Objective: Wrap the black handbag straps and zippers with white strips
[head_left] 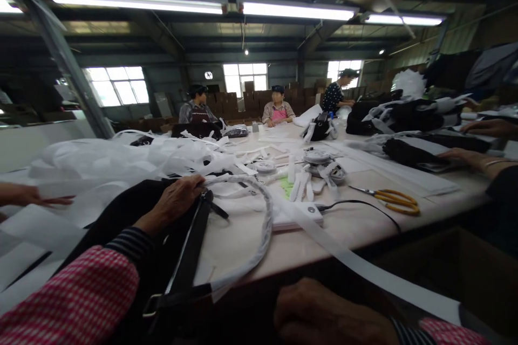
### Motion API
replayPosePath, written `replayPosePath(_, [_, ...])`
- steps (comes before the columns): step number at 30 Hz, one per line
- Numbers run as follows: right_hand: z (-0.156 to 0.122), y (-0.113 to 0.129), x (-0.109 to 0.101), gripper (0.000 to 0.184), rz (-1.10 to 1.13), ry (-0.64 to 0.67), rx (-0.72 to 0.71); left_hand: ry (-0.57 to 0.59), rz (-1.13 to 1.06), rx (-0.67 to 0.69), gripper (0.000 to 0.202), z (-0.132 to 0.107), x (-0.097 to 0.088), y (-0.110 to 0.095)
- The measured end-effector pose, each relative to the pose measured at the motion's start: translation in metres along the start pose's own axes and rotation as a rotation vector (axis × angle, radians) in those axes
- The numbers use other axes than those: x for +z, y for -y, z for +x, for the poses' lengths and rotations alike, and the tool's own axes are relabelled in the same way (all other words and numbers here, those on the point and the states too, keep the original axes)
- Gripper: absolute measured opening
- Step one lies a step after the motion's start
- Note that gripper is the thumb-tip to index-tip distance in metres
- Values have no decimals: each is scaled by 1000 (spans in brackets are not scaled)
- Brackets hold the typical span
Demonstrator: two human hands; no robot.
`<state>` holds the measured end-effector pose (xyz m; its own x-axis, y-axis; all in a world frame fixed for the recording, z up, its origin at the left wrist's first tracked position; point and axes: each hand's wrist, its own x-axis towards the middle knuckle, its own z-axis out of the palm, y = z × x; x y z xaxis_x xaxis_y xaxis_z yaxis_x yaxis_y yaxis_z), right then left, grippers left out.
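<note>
My left hand rests on a black bag at the table's near edge, fingers curled over the bag's top beside a black strap with a metal buckle. A handle wrapped in white foam loops across the table just right of it. My right hand is low at the table's front edge, in shadow, fingers curled under; what they hold, if anything, is hidden. A long white paper strip runs from the table down past that hand.
Yellow-handled scissors lie to the right. White wrapping sheets pile up at the left, where another person's hand reaches in. Tape rolls and black bags lie further back. Other workers sit at the far end and right side.
</note>
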<state>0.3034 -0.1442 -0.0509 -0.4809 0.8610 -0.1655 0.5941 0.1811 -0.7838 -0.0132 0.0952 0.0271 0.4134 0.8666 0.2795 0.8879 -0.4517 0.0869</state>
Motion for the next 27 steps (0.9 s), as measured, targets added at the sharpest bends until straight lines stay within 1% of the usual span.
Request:
replayPosePath(1, [1, 6, -5, 15, -8, -53, -22, -11, -11, -3, 32, -2, 3, 0])
replayPosePath(3, [6, 14, -18, 20, -6, -223, -30, -22, -26, 5, 33, -5, 10, 1])
replayPosePath(5, [15, 17, -32, 24, 14, -375, -18, -15, -42, 24, 33, -7, 13, 2])
replayPosePath(6, [20, 16, -39, 26, 21, -423, -14, -9, -50, 34, 34, -10, 11, 2])
replayPosePath(8, [31, 10, -51, 31, 47, -466, -13, -10, -63, 54, 39, -19, 4, 1])
replayPosePath(10, [42, 3, -58, 40, 106, -445, 3, -20, -77, 116, 41, -37, -8, -8])
replayPosePath(12, [52, -4, -58, 49, 169, -374, 12, 12, -106, 243, 38, -63, -20, -27])
replayPosePath(13, [57, -6, -57, 52, 193, -336, 10, 57, -128, 322, 35, -78, -24, -40])
replayPosePath(14, [62, -6, -54, 54, 217, -308, 9, 116, -158, 370, 33, -93, -26, -54])
replayPosePath(15, [67, -6, -50, 55, 250, -295, 12, 175, -174, 390, 33, -108, -27, -69])
replayPosePath(17, [75, 0, -44, 60, 350, -297, 21, 326, -198, 404, 38, -132, -22, -97])
replayPosePath(18, [78, 6, -42, 64, 404, -304, 19, 353, -226, 392, 41, -140, -18, -108])
replayPosePath(19, [80, 12, -40, 69, 452, -307, 6, 351, -269, 364, 44, -144, -14, -117])
replayPosePath(20, [82, 20, -39, 74, 490, -310, -20, 323, -331, 311, 44, -146, -11, -124])
replayPosePath(21, [82, 28, -40, 76, 518, -317, -56, 274, -409, 230, 42, -145, -11, -128])
replayPosePath(23, [80, 45, -42, 73, 545, -339, -152, 131, -590, 30, 29, -138, -19, -127])
replayPosePath(24, [79, 53, -44, 67, 541, -346, -200, 25, -668, -67, 22, -133, -28, -122])
replayPosePath(25, [78, 59, -46, 61, 522, -350, -238, -107, -723, -152, 18, -130, -39, -113])
replayPosePath(27, [75, 66, -47, 49, 442, -342, -256, -437, -746, -283, 23, -125, -61, -87])
